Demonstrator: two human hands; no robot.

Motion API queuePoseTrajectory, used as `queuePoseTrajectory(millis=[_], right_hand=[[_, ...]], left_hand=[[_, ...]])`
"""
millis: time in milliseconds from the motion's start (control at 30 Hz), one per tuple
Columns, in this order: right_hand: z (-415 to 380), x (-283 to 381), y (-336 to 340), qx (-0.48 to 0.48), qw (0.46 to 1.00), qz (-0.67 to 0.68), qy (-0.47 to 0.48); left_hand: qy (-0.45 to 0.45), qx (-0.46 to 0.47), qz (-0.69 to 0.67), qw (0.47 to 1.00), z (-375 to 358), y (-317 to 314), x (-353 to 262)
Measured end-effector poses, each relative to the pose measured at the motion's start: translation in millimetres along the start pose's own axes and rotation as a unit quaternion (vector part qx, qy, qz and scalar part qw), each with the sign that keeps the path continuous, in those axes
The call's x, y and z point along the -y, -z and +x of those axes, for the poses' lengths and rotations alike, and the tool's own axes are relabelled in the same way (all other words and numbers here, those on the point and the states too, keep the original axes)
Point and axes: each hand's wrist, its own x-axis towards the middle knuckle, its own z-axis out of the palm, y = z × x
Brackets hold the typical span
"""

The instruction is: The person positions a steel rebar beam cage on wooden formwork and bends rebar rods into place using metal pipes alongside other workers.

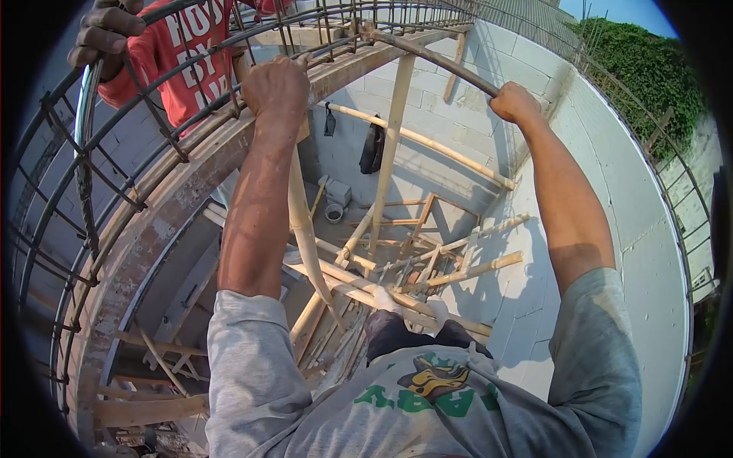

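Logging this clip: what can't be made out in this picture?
All in the head view:
Left hand: palm and fingertips, hidden by the back of the hand.
Tool in the right hand: far end too small, lost among the rebar.
Co-worker's red shirt: some lettering, hidden by rebar.
Co-worker's head: cut off by the top edge.

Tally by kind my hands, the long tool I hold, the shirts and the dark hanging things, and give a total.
Your hands: 2 (left hand, right hand)
Long tool: 1
Shirts: 2 (grey shirt, red shirt)
Dark hanging things: 2
Total: 7
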Motion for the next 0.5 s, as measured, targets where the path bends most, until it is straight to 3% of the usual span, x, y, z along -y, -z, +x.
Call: queuePoseTrajectory(millis=[33, 167, 300, 367, 500], right_hand=[[-7.1, 4.9, 2.2, -0.004, 1.0, -0.001, -0.007], [-58.7, 17.5, 2.8, 0.006, 0.999, -0.001, -0.041], [-48.9, 11.4, -13.3, -0.001, 1.0, 0.003, -0.022], [-47.4, 9.6, -9.1, 0.041, 0.999, 0.002, -0.01], [-33.5, -14.5, 4.5, 0.111, 0.987, 0.05, 0.105]], left_hand=[[-0.031, -0.026, 0.013, 0.999, -0.6, -1.6, 1.6], [-0.025, 0.075, -0.015, 0.997, -5.8, 17.6, -0.1], [-0.011, 0.05, -0.011, 0.999, -3.6, 10.8, 2.5], [0.002, 0.039, 0.009, 0.999, -4.7, 9.8, -1.3], [0.022, 0.013, 0.038, 0.999, -5.6, 10.7, -9.2]])
